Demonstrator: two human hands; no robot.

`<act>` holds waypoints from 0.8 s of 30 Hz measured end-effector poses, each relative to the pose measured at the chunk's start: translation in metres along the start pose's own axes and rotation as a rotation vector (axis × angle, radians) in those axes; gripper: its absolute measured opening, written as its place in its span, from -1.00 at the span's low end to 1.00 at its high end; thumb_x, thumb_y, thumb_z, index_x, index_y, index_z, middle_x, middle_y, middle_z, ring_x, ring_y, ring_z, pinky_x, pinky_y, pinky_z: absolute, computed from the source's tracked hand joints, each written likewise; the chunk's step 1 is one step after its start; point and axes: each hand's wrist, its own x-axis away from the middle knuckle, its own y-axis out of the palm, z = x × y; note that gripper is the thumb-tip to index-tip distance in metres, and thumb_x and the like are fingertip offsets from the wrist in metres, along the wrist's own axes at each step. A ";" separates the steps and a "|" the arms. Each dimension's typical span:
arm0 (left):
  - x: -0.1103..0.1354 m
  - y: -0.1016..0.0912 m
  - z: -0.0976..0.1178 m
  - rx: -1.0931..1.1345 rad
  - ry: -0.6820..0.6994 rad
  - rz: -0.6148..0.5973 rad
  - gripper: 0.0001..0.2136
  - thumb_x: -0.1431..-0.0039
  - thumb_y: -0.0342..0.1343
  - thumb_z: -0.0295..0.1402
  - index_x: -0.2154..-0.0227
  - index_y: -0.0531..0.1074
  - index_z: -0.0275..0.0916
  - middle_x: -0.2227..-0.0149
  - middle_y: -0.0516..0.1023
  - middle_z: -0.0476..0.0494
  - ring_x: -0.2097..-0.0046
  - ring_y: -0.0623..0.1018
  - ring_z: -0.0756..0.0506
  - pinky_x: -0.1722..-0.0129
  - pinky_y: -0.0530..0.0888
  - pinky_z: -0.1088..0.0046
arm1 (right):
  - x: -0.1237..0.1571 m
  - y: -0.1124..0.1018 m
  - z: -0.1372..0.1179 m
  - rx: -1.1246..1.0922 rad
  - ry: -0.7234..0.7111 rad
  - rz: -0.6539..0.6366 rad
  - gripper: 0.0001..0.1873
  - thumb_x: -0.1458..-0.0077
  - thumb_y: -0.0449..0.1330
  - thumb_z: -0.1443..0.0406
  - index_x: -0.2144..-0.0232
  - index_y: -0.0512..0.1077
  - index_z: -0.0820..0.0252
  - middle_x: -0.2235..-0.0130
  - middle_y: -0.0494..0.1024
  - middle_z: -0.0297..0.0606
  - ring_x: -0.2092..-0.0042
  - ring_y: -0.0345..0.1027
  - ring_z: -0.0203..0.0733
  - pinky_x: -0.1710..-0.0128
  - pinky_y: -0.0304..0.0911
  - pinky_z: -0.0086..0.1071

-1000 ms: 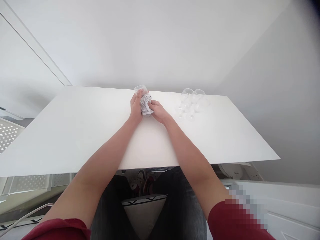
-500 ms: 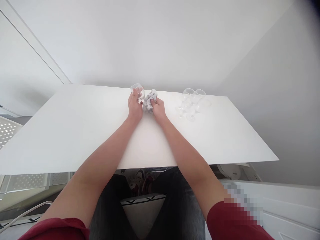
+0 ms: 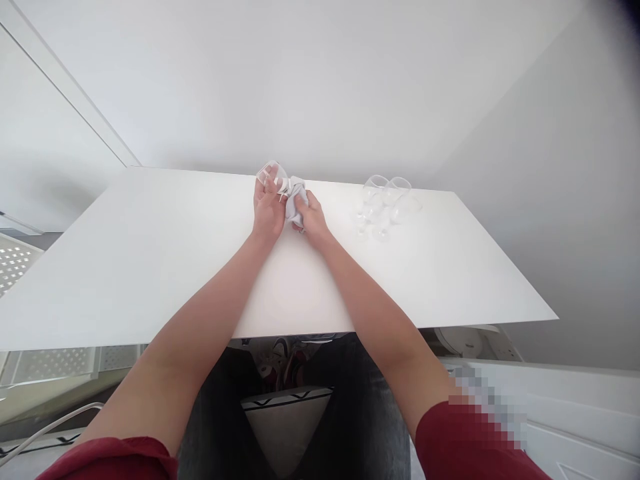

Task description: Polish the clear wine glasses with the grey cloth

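Note:
A clear wine glass [image 3: 271,172] lies tilted in my left hand [image 3: 269,212], its bowl toward the far left and the fingers wrapped round it. My right hand [image 3: 313,217] grips a crumpled pale grey cloth [image 3: 297,200], pressed around the glass's stem end. The cloth hides most of the stem and the foot. Both hands are close together above the far middle part of the white table.
Two or more clear wine glasses [image 3: 386,200] stand close together on the white table [image 3: 200,280], right of my hands. A white wall [image 3: 320,80] rises behind the table. White perforated baskets [image 3: 55,363] are below at the left.
The glass has tipped a little further left and up in my left hand. The cloth has shifted slightly left and is now folded more closely round the stem end.

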 end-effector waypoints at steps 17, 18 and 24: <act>0.003 -0.002 -0.002 -0.073 -0.089 -0.013 -0.52 -0.23 0.31 0.20 -0.04 0.55 0.03 -0.47 0.39 -0.14 -0.44 0.44 -0.26 -0.21 0.57 0.18 | 0.007 0.003 -0.018 0.113 -0.249 0.269 -0.64 -0.36 0.23 -0.02 0.34 0.29 0.03 0.36 0.33 -0.35 0.29 0.33 -0.21 0.36 0.36 -0.37; 0.003 -0.001 -0.002 -0.078 -0.106 -0.010 -0.52 -0.24 0.30 0.21 -0.03 0.55 0.03 -0.47 0.40 -0.15 -0.44 0.44 -0.26 -0.20 0.58 0.19 | 0.005 0.002 -0.017 0.035 -0.173 0.262 -0.61 -0.35 0.23 -0.04 0.36 0.28 0.04 0.41 0.29 -0.38 0.39 0.27 -0.24 0.47 0.28 -0.39; 0.006 0.002 0.002 0.026 -0.144 -0.058 -0.52 -0.28 0.23 0.23 -0.03 0.58 0.01 -0.41 0.47 -0.16 -0.44 0.46 -0.29 -0.22 0.59 0.14 | -0.004 0.003 -0.012 -0.315 0.035 0.131 -0.62 -0.40 0.13 -0.02 0.37 0.28 0.06 0.52 0.32 -0.41 0.59 0.09 -0.34 0.69 -0.01 -0.43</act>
